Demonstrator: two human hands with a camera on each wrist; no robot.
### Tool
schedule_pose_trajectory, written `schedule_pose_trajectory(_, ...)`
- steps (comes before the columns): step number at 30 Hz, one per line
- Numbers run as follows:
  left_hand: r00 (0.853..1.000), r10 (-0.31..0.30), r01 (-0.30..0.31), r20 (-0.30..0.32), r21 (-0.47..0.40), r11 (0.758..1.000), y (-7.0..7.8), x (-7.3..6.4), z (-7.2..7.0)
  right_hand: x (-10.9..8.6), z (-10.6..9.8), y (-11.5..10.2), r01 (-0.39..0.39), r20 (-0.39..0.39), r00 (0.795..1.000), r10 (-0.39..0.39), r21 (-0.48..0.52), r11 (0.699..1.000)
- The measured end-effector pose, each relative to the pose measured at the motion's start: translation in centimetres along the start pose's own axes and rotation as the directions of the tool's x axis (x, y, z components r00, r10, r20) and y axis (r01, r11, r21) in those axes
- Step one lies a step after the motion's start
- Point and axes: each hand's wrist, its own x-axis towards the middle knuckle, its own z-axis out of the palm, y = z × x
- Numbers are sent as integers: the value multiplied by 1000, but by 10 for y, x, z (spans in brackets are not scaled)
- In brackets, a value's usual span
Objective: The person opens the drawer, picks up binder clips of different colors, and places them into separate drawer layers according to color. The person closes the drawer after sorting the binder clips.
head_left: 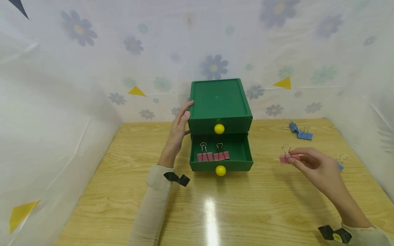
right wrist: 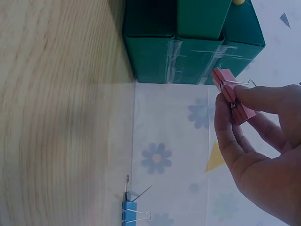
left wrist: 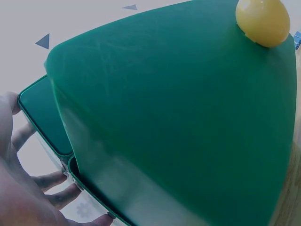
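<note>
A green drawer cabinet [head_left: 220, 99] with yellow knobs stands at the back of the table. Its lower drawer [head_left: 237, 166] is pulled out, and two pink binder clips [head_left: 204, 156] lie side by side in it, wire handles toward the back. My left hand [head_left: 176, 136] rests against the cabinet's left side, fingers extended; in the left wrist view several fingertips touch that wall. To the right of the cabinet, my right hand [head_left: 321, 169] pinches another pink binder clip [right wrist: 225, 84] between thumb and fingers, above the table, wire handles sticking up.
Two blue binder clips [head_left: 305, 136] lie close together at the table's back right. Another blue clip [head_left: 340, 166] shows partly behind the right hand. Flower-patterned sheeting [head_left: 175, 44] surrounds the wooden table [head_left: 246, 212] at the back and sides.
</note>
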Motion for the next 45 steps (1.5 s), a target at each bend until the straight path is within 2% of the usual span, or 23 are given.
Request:
schedule_pose_trajectory(6,1000,-15,15,8,1,1000,5,-1,0,5,4,-12,-16,3,1000,16,21,1000)
schedule_pose_trajectory(15,1000,-19,19,10,12,1000,28,-11,3,17,10,-26,19,-53,998,-15,73,997)
schedule_pose_trajectory(22,1000,-24,24,13,3,1000,28,-11,3,24,16,-35,46,11,999,-48,154,987)
schedule_pose_trajectory(26,1000,-27,27,13,2,1000,28,-11,4,26,18,-49,44,40,998,-53,200,979)
schedule_pose_trajectory(33,1000,-23,23,12,3,1000,29,-10,3,28,19,-81,66,-1,998,-66,117,991)
schedule_pose_trajectory(37,1000,-23,23,12,3,1000,30,-11,4,31,24,-79,71,-7,997,-71,114,991)
schedule_pose_trajectory(41,1000,-22,22,16,3,1000,28,-10,4,35,31,-65,105,-12,994,-104,167,980)
schedule_pose_trajectory(45,1000,-23,23,16,0,1000,18,-6,2,38,37,-60,152,-8,988,-154,206,967)
